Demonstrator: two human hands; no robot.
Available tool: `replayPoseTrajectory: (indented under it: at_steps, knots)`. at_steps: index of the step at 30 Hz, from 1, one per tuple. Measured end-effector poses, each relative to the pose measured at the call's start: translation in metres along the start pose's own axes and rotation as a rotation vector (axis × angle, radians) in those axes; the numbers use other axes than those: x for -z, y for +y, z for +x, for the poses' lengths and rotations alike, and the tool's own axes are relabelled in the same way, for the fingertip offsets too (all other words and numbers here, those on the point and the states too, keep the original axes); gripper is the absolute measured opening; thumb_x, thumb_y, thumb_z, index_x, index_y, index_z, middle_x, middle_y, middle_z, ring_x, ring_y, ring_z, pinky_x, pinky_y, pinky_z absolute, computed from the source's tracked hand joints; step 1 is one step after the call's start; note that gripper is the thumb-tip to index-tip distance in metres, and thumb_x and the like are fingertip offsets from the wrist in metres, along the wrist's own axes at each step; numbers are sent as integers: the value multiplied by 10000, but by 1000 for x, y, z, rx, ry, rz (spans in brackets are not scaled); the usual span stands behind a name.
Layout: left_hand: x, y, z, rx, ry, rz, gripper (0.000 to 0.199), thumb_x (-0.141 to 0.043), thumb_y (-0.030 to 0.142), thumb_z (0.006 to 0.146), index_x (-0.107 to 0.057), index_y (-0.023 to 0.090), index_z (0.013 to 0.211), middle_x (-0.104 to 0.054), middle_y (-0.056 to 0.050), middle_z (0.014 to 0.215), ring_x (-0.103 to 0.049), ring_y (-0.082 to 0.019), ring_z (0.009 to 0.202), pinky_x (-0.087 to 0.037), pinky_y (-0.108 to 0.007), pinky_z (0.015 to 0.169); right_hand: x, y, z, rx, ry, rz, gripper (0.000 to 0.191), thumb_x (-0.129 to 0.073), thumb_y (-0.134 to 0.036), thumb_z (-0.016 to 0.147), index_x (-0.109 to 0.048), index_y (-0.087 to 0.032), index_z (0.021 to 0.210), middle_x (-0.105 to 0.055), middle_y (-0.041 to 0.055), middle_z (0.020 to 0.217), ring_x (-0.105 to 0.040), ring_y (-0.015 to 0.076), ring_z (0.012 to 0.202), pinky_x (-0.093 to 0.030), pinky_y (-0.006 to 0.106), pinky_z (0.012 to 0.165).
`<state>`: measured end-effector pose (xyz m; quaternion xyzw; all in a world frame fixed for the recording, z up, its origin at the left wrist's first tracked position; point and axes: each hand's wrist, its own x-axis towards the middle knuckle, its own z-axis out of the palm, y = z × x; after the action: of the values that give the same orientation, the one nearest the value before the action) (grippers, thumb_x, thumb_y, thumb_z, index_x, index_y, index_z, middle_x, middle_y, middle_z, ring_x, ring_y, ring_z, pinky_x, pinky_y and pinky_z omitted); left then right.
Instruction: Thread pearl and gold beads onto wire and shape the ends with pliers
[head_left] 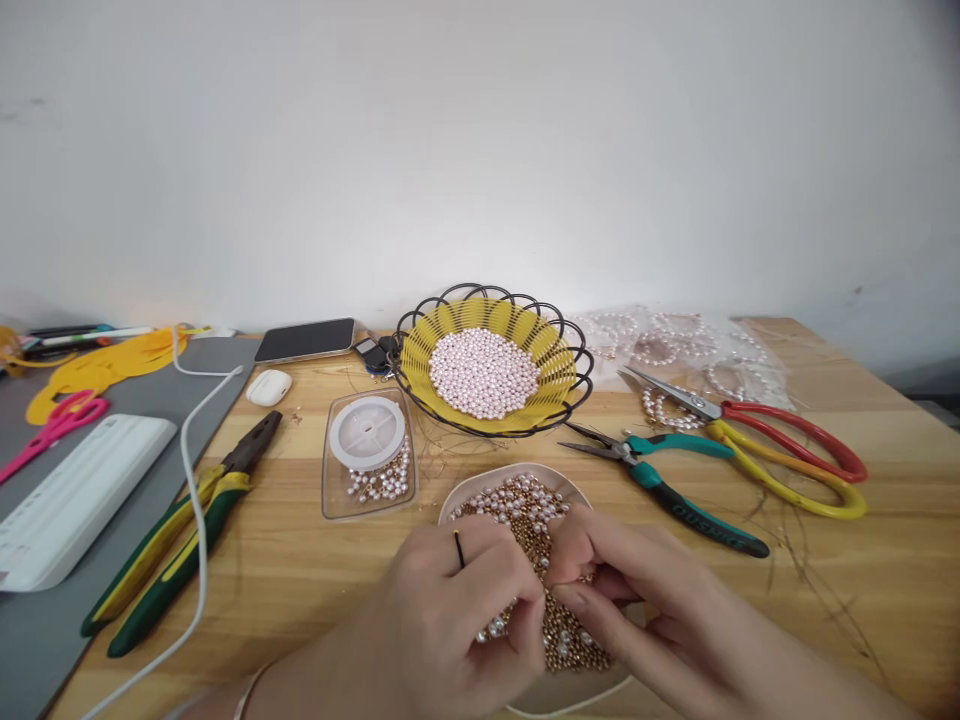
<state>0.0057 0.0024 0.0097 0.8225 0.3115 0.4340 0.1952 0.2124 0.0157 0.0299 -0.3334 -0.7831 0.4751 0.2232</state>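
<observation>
My left hand [465,605], with a dark ring on one finger, is closed in a pinch over a pale bowl [559,692]. Facing it, my right hand [637,600] also pinches, its thumb and fingertips close to the left fingertips. Whatever lies between the fingers is too small to make out. Small gold beads [574,655] and pinkish pearl beads [525,500] fill much of the bowl, partly hidden by both hands. Behind the bowl, a yellow woven basket [417,350] with a black looped rim holds many pale pearl beads [484,372].
A clear tray [330,500] with a white spool [367,433] stands left of the bowl. Green-handled pliers [667,490] and red-and-yellow scissors [750,430] lie right; yellow-green pliers [187,540], a white cable [201,560] and a phone [306,341] lie left. Bagged bead strands [690,345] rest behind.
</observation>
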Motion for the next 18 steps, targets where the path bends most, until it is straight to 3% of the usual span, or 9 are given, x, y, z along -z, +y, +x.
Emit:
replayPoseTrajectory:
  at_steps: [12,18]
  knots:
    - [1,1,1,-5,-9,-24,213,-494,-3,842,-506,209,823,-540,34,635,-483,-119,551,-393,-222,513,1,-4,1,-57,-7,38,149,-455,-196,999,-508,-244,868,-516,-37,738,-541,119,624,-459,203,537]
    - [3,2,0,72,-29,-110,193,-499,19,857,-516,209,833,-513,46,633,-431,-102,518,-356,-214,480,2,-4,1,-60,-21,60,149,-447,-205,997,-507,-246,867,-517,-37,744,-545,120,631,-466,208,549]
